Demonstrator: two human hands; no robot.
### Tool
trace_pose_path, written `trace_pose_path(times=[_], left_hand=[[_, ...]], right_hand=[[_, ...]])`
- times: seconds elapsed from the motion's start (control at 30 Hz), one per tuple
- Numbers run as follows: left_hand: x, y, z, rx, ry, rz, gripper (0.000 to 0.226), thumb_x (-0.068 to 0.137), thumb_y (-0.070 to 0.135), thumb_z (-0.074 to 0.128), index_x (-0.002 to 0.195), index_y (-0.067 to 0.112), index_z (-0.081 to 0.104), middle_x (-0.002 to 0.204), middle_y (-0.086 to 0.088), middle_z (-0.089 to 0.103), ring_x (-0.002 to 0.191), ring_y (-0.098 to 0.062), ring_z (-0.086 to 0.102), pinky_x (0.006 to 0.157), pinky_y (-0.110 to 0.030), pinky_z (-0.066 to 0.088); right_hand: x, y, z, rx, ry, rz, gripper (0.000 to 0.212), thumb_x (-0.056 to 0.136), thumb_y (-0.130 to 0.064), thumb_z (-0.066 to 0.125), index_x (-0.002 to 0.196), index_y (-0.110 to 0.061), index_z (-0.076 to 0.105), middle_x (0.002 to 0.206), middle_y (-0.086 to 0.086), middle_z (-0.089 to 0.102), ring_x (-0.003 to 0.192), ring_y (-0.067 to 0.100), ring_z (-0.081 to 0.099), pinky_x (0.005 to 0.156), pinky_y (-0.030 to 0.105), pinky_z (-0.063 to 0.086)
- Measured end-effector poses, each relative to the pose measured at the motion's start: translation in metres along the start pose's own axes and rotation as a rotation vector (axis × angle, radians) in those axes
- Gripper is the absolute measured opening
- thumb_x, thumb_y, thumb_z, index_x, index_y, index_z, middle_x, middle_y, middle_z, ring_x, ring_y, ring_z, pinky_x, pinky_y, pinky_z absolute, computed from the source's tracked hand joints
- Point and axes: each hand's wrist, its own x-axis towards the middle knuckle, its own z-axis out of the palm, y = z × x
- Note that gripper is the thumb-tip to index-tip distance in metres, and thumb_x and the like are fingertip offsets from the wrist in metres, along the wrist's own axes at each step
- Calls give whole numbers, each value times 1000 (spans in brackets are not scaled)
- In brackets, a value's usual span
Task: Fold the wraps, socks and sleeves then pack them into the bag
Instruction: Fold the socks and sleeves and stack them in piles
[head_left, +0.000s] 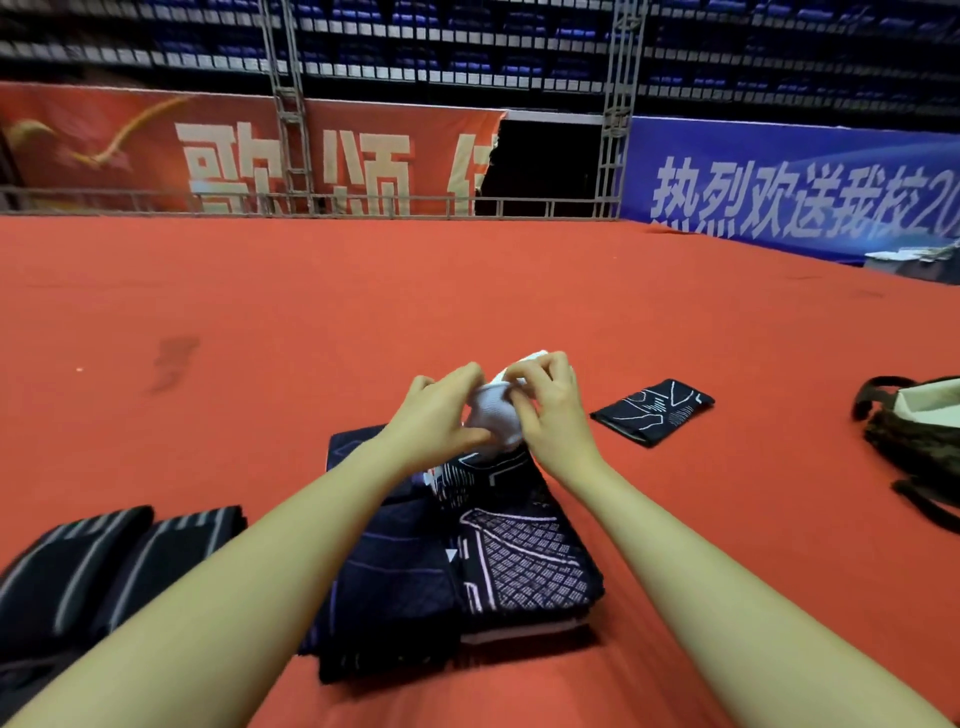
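- Both forearms reach in from the bottom edge of my view, bare, meeting over the middle of the red carpet (467, 291).
- My left hand (434, 415) has its fingers curled round the near-left side of a white sock (493, 413), thumb underneath as far as I can tell.
- My right hand (548, 402) pinches the same sock from the far-right side, fingertips bent in over its top edge. The sock is bunched into a small bundle, held between the two hands above the floor.
- Directly under the hands and wrists lies a stack of dark patterned sleeves (498, 566) with white line-and-grid print, resting flat on the carpet; a white edge shows at its lower right.
- To the left of that stack, near my left forearm, sit two dark wraps with grey stripes (104, 561), side by side and touching.
- To the right of my hands, apart from them, one folded dark sleeve (652, 410) lies alone on the carpet.
- At the far right edge is the bag (919, 441), dark with a pale lining, mouth open, its strap trailing on the floor.
- Beyond the carpet stand a red banner (234, 150) and a blue banner (789, 192).
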Motion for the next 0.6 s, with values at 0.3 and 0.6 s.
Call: trace_pose_path(times=[0.3,0.6], left_hand=[[-49,0,-7,52,113,-3,25,69,28,50,87,10,49,68,-8,59,66,-39,51,54,-34,26],[-75,1,3,170,183,-123,16,85,25,57,81,13,47,79,-10,63,73,-36,52,57,-35,15]], right_hand=[[-36,-37,7,320,-317,207,32,85,-1,49,108,-23,52,106,-8,60,107,14,56,97,31,41],[-56,-42,-5,33,-543,218,20,74,-29,60,90,-29,48,97,-11,53,100,1,35,83,23,24]])
